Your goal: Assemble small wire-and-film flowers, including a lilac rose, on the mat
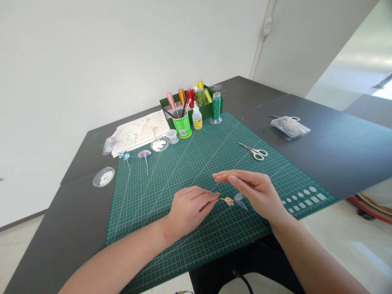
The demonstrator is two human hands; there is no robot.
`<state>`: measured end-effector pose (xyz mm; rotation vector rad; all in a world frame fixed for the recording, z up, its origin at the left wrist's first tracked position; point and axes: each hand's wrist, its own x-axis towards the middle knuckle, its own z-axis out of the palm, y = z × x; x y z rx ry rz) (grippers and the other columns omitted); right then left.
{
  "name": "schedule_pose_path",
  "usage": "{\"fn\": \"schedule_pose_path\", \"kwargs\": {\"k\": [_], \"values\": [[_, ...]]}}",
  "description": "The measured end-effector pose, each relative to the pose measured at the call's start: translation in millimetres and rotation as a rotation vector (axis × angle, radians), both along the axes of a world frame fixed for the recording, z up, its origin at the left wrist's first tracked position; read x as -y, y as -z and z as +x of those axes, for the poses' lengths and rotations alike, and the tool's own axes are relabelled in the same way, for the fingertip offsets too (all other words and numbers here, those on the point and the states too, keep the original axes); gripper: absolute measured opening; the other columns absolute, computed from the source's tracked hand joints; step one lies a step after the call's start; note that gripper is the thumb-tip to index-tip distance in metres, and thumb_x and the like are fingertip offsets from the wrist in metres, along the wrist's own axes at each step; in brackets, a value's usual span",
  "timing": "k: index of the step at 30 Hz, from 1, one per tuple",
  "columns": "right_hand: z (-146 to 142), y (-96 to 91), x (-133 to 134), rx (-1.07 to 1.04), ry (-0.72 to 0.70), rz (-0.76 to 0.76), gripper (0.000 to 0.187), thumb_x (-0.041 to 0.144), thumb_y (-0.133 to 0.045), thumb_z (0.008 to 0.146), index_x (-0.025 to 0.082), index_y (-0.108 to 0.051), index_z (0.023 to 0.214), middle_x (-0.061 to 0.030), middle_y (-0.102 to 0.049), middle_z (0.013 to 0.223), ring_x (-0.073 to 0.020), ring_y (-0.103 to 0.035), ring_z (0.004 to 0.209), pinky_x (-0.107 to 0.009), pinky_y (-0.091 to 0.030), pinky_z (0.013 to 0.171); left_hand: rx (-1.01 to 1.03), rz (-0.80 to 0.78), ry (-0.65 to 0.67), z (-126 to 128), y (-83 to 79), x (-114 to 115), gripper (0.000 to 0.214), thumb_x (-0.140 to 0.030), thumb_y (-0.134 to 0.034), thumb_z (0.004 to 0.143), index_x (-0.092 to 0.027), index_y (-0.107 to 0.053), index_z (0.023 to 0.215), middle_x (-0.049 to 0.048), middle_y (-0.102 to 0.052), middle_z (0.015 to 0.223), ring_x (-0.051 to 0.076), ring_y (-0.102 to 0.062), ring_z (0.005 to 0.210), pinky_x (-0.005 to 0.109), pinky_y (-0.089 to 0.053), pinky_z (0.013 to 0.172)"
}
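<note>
My left hand [194, 206] is closed, its fingertips pinching the green stem of a small peach-coloured artificial flower [228, 201] just above the cutting mat. The flower head points right, toward my other hand. My right hand [252, 185] hovers above and to the right, fingers stretched out and thumb slightly apart; I see nothing in it. Beneath that hand, pale translucent petal-like pieces [239, 199] lie beside the flower head. White-handled scissors [255, 152] rest on the green cutting mat [196, 163] beyond my right hand.
At the back stand a green box [208, 111] of thread spools, a green can [183, 125] with tools, a glue bottle [197, 116] and a teal spool [216, 107]. Blue [125, 155] and purple flowers [144, 154], dishes of white pieces [104, 177] lie left; a plastic case [289, 127] right.
</note>
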<state>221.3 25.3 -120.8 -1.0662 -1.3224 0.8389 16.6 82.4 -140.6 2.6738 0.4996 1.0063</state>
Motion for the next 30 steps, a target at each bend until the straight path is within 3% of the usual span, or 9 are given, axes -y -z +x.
{"fn": "schedule_pose_path", "kwargs": {"k": [5,15,19,24,30], "values": [[1.0,-2.7,3.7,0.072,-0.091,0.056,0.024,0.024,-0.060,0.101,0.029,-0.083,0.107,-0.0008,-0.083,0.109,-0.0180,-0.079,0.102,-0.025,-0.064,0.087,-0.066,-0.006,0.003,0.1,3.1,0.3,0.016,-0.026,-0.062,0.102,-0.017,-0.074,0.105,-0.0004,-0.081,0.088,0.015,-0.075,0.072,0.027,-0.056,0.062],[0.2,1.4,0.1,0.127,-0.037,0.077,0.024,0.024,-0.059,0.102,0.027,-0.082,0.106,-0.0023,-0.083,0.108,-0.0202,-0.078,0.106,-0.030,-0.062,0.096,-0.081,0.016,0.007,0.1,2.2,-0.1,0.015,-0.025,-0.062,0.101,-0.017,-0.074,0.104,-0.0001,-0.081,0.091,0.016,-0.075,0.075,0.028,-0.056,0.065],[1.1,-0.3,1.1,0.154,-0.139,0.170,0.027,0.019,-0.058,0.102,0.030,-0.080,0.113,0.0011,-0.083,0.110,-0.0175,-0.078,0.105,-0.033,-0.056,0.108,-0.105,0.007,-0.001,0.3,3.9,-0.4,0.019,-0.028,-0.058,0.104,-0.017,-0.074,0.103,-0.0002,-0.080,0.087,0.015,-0.074,0.071,0.027,-0.055,0.062],[1.7,-1.3,0.9,0.186,-0.237,0.243,0.030,0.019,-0.056,0.103,0.030,-0.078,0.120,0.0006,-0.082,0.111,-0.0167,-0.078,0.101,-0.035,-0.055,0.109,-0.138,0.004,0.007,0.9,3.6,0.4,0.022,-0.028,-0.054,0.105,-0.018,-0.073,0.111,0.0005,-0.080,0.088,0.017,-0.075,0.072,0.028,-0.055,0.062],[0.8,-0.5,0.6,0.191,-0.080,0.185,0.026,0.021,-0.058,0.102,0.028,-0.081,0.109,0.0004,-0.083,0.106,-0.0177,-0.079,0.100,-0.036,-0.055,0.109,-0.106,-0.013,0.018,0.4,3.0,0.7,0.019,-0.029,-0.059,0.104,-0.018,-0.074,0.104,-0.0001,-0.080,0.088,0.016,-0.075,0.075,0.027,-0.057,0.065]]}}
